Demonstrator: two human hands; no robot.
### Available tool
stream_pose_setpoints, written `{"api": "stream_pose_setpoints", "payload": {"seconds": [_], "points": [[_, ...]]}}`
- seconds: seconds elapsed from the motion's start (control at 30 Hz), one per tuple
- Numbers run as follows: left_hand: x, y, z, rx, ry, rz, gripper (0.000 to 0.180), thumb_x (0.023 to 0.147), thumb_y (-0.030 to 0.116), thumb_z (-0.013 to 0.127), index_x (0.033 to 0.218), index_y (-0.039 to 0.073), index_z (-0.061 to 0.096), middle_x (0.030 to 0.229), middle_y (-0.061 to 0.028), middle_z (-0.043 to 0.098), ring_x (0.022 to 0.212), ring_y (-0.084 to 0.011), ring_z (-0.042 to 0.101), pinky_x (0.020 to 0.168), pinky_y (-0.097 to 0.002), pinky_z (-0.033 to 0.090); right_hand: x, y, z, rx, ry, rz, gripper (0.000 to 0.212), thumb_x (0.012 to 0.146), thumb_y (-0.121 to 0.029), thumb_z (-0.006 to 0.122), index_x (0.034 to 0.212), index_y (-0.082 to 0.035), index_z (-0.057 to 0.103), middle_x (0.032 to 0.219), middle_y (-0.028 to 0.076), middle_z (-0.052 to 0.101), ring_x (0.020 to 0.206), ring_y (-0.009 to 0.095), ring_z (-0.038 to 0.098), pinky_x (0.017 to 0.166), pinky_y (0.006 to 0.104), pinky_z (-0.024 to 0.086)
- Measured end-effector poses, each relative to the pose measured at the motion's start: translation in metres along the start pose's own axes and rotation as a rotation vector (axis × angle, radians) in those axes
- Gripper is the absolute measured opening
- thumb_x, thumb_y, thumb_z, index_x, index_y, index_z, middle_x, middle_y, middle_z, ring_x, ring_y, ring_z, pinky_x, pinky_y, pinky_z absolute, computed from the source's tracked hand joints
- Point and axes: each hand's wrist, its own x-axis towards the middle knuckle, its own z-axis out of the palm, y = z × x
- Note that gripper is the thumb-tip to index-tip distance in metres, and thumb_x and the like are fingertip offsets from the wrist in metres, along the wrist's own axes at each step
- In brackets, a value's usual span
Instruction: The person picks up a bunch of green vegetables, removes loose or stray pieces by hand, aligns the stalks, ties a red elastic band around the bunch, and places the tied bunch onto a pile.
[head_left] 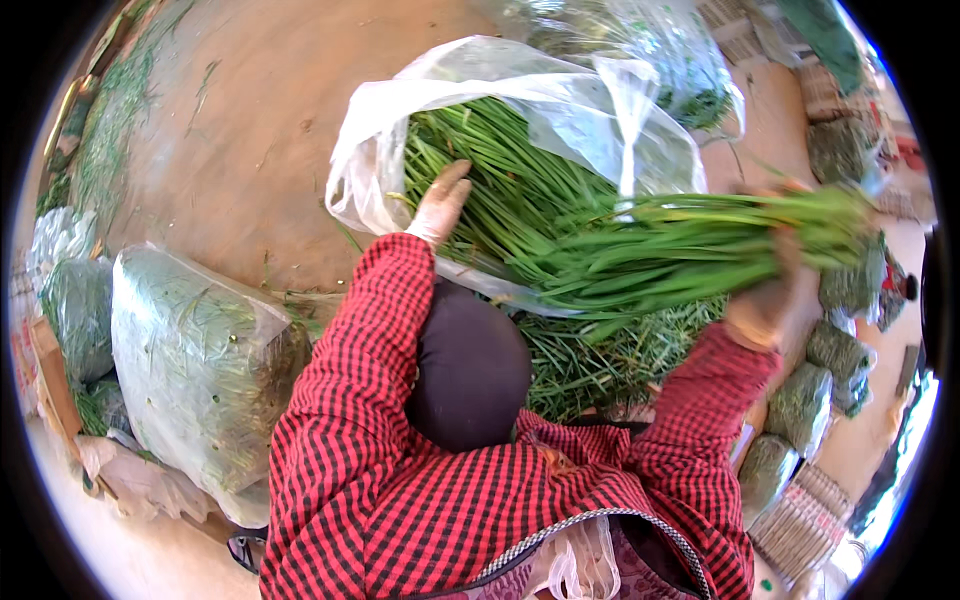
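A large clear plastic bag lies wide open before me, with long green garlic chives laid lengthwise inside. My left hand rests on the chives by the bag's left rim, fingers stretched out over the stalks. On the right, my right hand is closed round a loose bunch of chives, its leaf ends reaching left over the bag's mouth. Motion blurs this hand and the bunch's right end. My dark-trousered knee is bent between my arms. Loose cut leaves are heaped below the bunch.
A big stuffed clear bag stands at my left. Another clear bag lies beyond the open one. Several packed bundles line the right side, near stacked newspapers. Scattered leaves lie along the brown floor's far left.
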Motion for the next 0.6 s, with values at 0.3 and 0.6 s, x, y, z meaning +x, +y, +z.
{"api": "stream_pose_setpoints", "payload": {"seconds": [0.3, 0.6], "points": [[-0.105, 0.269, 0.068, -0.48, -0.439, 0.194, 0.088, 0.08, 0.025, 0.083, 0.151, 0.002, 0.036, 0.154, -0.0168, 0.041, 0.133, -0.0278, 0.05, 0.112, -0.0387, 0.039, -0.108, -0.167, -0.012, -0.196, 0.112, -0.249, 0.061, 0.083, -0.013, 0.071, 0.138, 0.0, 0.048, 0.118, 0.011, 0.064, 0.109, 0.024, 0.062, 0.096, 0.0417, 0.053], [-0.214, 0.289, 0.232, -1.297, -0.483, -0.342, 0.029, 0.084, 0.019, 0.07, 0.109, 0.005, 0.067, 0.099, -0.0082, 0.07, 0.087, -0.0231, 0.068, 0.081, -0.0362, 0.056, -0.194, -0.123, 0.015, -0.879, -0.162, 0.04, 0.108, 0.079, -0.023, 0.086, 0.156, 0.003, 0.016, 0.147, 0.017, 0.045, 0.134, 0.027, 0.045, 0.114, 0.0363, 0.034]]}}
